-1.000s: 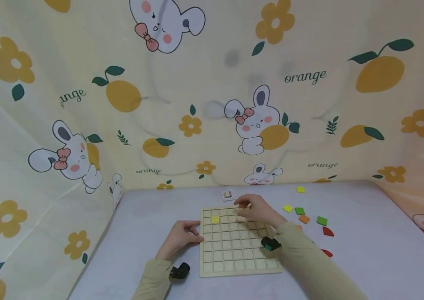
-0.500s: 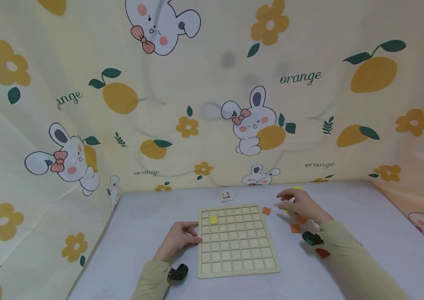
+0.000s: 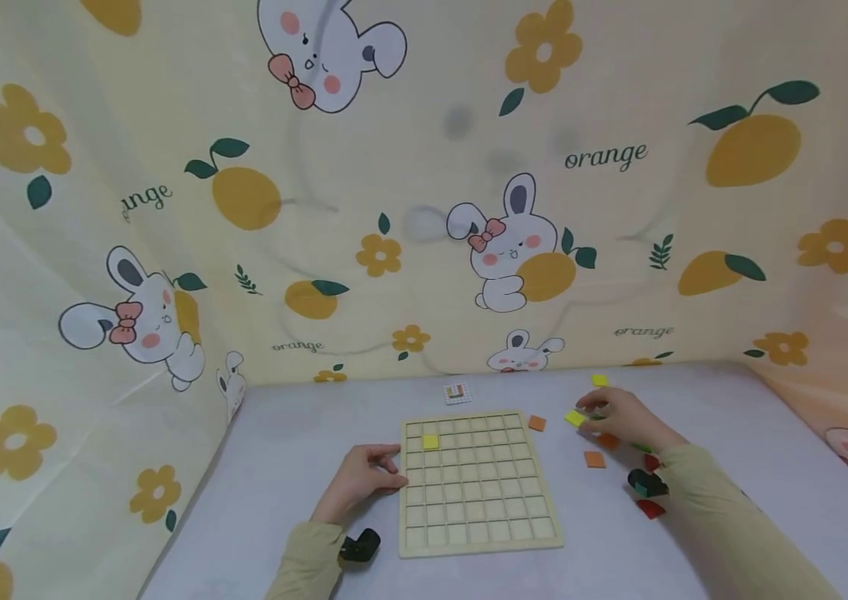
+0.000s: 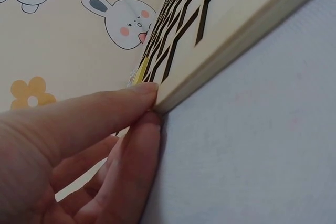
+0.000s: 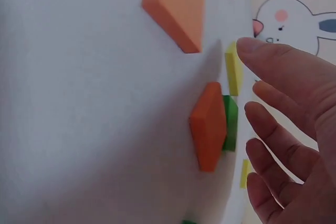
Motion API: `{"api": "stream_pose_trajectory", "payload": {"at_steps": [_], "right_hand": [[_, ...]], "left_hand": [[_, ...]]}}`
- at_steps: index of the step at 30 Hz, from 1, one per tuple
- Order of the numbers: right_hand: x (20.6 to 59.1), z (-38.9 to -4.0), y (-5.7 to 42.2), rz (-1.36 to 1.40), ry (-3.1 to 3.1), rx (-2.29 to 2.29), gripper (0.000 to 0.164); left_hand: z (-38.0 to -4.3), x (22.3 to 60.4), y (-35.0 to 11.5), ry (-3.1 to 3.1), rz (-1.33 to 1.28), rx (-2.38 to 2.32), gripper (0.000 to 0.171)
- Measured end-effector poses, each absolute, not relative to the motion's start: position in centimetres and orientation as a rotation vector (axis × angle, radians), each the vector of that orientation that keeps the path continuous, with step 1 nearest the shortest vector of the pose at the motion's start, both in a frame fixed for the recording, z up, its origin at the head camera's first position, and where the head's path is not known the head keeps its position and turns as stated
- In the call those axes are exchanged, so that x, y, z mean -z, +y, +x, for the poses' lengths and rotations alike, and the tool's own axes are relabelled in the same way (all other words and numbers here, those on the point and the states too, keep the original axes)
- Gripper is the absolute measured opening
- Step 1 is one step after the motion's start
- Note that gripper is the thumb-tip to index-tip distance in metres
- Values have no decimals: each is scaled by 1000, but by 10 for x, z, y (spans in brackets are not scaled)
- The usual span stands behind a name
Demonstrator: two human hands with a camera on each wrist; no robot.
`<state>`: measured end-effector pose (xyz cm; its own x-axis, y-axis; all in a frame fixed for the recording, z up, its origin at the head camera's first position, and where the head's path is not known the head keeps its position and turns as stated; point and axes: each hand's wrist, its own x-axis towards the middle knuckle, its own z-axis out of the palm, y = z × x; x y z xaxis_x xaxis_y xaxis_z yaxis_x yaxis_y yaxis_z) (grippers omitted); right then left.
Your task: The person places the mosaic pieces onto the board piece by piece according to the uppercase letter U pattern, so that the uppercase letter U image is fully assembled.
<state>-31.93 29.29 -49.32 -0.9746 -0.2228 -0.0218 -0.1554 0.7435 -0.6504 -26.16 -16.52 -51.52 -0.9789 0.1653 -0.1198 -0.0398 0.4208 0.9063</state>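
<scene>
In the head view, a wooden grid board (image 3: 469,510) lies on the table with a yellow square tile (image 3: 431,442) in its upper left part. Fingertips of my left hand (image 3: 359,479) rest against the board's left edge, thumb and forefinger apart; the left wrist view shows them right at the rim (image 4: 236,48). My right hand (image 3: 622,417) reaches over the loose tiles right of the board, its thumb tip right at a second yellow tile (image 3: 575,418). In the right wrist view, its fingers (image 5: 283,66) are spread, the thumb overlapping that yellow tile (image 5: 232,69).
An orange tile (image 3: 537,423) lies beside the board's upper right corner, another orange tile (image 3: 594,459) nearer. Red quarter-round pieces (image 3: 650,508), a far yellow tile (image 3: 599,380) and a partly covered green tile (image 5: 230,124) lie around the right hand. A small pattern card (image 3: 457,393) is behind the board.
My right hand has moved from over the board's upper right, out to the loose tiles on the right, uncovering the orange tile by the corner. My left hand stays at the board's edge.
</scene>
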Motion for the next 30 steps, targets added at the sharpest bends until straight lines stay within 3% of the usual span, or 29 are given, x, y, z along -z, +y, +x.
{"api": "stream_pose_trajectory", "payload": {"at_steps": [7, 18, 30], "right_hand": [[497, -321, 290, -417, 2900, 985, 36], [501, -325, 288, -324, 2875, 999, 32], [501, -321, 290, -399, 2850, 1018, 30]], "left_hand": [[-261, 513, -163, 2484, 109, -1587, 62], [-261, 514, -164, 2474, 91, -1592, 62], [-262, 514, -165, 2475, 101, -1595, 62]]}}
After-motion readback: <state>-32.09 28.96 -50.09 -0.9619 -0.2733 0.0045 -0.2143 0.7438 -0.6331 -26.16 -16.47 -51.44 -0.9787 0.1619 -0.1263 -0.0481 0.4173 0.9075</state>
